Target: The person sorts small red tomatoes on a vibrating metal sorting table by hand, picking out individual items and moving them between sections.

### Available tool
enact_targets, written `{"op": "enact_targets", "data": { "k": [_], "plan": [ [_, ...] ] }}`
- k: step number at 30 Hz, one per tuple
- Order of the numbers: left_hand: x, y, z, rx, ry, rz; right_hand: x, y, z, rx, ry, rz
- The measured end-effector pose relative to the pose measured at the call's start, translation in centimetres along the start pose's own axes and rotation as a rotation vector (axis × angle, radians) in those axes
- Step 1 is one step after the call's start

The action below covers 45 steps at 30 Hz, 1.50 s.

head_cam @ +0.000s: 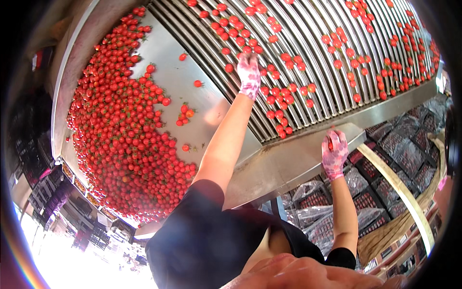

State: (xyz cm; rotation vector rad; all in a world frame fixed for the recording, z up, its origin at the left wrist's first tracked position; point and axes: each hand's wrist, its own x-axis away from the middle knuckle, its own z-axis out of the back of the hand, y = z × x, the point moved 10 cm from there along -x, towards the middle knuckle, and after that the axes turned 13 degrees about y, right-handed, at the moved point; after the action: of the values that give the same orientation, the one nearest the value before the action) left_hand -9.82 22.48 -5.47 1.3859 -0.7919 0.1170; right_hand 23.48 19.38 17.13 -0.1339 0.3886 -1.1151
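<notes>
My left hand point(248, 74), in a pink-and-white patterned glove, reaches over the metal roller conveyor point(314, 104). Its fingertips touch or hover over small red tomatoes on the rollers; whether it grips one is hidden by the hand. My right hand point(334, 153), gloved alike, is at the conveyor's steel side ledge point(288, 164), with a small red tomato point(330, 145) between its curled fingers. Many tomatoes point(283, 95) lie in loose clusters along the rollers. A large heap of tomatoes point(126, 144), some with green calyxes, covers much of the steel tray point(202, 119) on the left.
Black crates point(368, 168) of tomatoes, many under clear plastic film, stand below the conveyor at right. A pale curved strip point(400, 191) crosses in front of them. The tray's raised metal rim point(59, 90) curves round the heap. A few single tomatoes point(197, 83) lie near the rollers.
</notes>
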Motion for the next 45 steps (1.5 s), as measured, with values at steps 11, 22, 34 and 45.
{"op": "enact_targets", "data": {
  "k": [11, 22, 34, 45],
  "plan": [
    [1.8, 4.1, -2.7, -0.813, -0.348, -0.726, -0.8, -1.1, -0.4, -0.004, -0.029, -0.015],
    [-11.9, 17.7, -4.1, -0.895, 0.045, -0.745, -1.0, -1.2, -0.4, 0.023, -0.067, -0.027],
    [-10.3, 12.7, -4.5, -1.13, -0.304, -0.808, -1.3, -0.8, 0.1, 0.0, -0.046, 0.001],
    [4.9, -9.0, 12.2, -0.072, -0.073, 0.192, -1.4, -1.7, -0.7, -0.022, -0.048, -0.008]
  ]
}}
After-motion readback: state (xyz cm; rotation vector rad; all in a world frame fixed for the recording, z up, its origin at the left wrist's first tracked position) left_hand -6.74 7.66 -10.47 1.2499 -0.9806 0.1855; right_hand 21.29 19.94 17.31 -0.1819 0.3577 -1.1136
